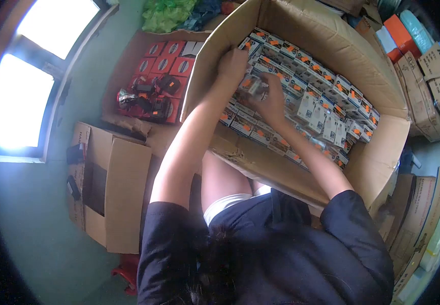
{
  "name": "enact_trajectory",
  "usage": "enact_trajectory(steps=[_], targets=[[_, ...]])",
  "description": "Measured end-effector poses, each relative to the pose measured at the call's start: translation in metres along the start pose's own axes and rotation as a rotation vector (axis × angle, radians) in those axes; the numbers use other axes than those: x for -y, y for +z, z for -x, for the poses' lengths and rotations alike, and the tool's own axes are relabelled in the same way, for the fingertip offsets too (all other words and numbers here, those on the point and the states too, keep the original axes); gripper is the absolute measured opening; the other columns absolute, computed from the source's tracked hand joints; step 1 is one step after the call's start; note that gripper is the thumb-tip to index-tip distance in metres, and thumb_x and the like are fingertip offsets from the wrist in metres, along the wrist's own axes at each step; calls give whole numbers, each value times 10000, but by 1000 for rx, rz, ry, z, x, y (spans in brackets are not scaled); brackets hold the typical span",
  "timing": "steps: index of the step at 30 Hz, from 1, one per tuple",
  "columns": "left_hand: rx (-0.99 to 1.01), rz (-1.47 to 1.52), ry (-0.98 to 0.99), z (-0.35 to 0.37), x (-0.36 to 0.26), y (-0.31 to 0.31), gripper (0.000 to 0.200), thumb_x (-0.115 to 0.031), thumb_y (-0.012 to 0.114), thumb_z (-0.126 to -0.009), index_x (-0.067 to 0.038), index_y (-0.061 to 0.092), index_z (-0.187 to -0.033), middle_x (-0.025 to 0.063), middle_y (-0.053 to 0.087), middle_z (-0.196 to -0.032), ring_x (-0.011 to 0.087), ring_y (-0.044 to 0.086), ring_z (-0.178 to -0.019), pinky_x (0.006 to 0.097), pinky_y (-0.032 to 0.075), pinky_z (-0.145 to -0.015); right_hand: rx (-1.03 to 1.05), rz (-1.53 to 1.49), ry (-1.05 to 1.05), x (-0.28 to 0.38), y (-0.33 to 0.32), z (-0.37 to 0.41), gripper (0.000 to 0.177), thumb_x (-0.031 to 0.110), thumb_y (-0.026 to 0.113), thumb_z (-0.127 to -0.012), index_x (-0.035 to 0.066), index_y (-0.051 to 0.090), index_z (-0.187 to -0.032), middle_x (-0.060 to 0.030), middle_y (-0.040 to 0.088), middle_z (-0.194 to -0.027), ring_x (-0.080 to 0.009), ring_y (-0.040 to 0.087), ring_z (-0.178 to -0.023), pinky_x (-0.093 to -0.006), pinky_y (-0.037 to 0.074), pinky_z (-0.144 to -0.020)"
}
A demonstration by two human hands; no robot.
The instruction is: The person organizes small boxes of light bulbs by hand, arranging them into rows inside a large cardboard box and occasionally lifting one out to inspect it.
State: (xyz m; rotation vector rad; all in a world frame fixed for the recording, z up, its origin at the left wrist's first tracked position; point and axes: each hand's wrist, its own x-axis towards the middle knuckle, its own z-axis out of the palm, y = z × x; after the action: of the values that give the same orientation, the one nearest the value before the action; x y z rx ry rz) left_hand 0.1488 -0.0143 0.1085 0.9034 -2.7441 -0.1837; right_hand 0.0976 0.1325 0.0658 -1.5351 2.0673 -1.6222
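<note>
A large open cardboard box (306, 20) holds rows of small printed boxes (326, 76), mostly white with orange stickers. Inside it, at the far left corner, my left hand (233, 63) has its fingers curled against a small box (251, 46). To the right and nearer to me, my right hand (271, 97) is closed around another small box (254, 85), which is blurred and partly covered by the fingers. Several white-sided boxes (321, 119) lie tilted on top of the rows right of that hand.
Left of the large box stands a carton of red boxes (164, 63) with dark devices (154, 96) on top. An open brown carton (126, 195) is by the wall and window (19, 96). Stacked cartons (418, 94) line the right side. Green plastic bags (166, 14) lie at the back.
</note>
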Motion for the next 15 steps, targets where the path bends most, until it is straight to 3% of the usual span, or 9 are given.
enact_trajectory(steps=[7,10,13,15], targets=[[31,-69,97,-7,13,5,226,-180,628,-813,-8,608,-959,194,597,-921,325,635,-878,411,537,-713,60,-265,-40,-8,18,-4,559,-1,732,-627,34,440,-1103,-151,461,-1092,-310,506,-961,-366,463,-804],[138,78,2,-17,20,14,225,-176,600,-831,-10,605,-983,203,595,-936,348,626,-881,419,528,-741,51,-117,-73,-19,26,-6,547,-12,723,-642,30,431,-1103,-160,456,-1079,-313,507,-955,-377,469,-801],[89,-43,151,-23,32,24,237,-169,582,-839,-10,591,-1014,221,575,-999,375,607,-919,437,511,-785,17,-159,-12,-29,35,-9,535,-8,723,-646,31,428,-1090,-167,451,-1077,-321,506,-948,-385,464,-787],[144,-44,131,-23,31,25,320,-167,586,-834,-29,556,-1121,239,531,-1092,386,584,-971,449,497,-814,7,-79,-22,-31,38,-9,514,22,739,-661,31,441,-1079,-143,482,-1030,-275,538,-936,-346,496,-780]])
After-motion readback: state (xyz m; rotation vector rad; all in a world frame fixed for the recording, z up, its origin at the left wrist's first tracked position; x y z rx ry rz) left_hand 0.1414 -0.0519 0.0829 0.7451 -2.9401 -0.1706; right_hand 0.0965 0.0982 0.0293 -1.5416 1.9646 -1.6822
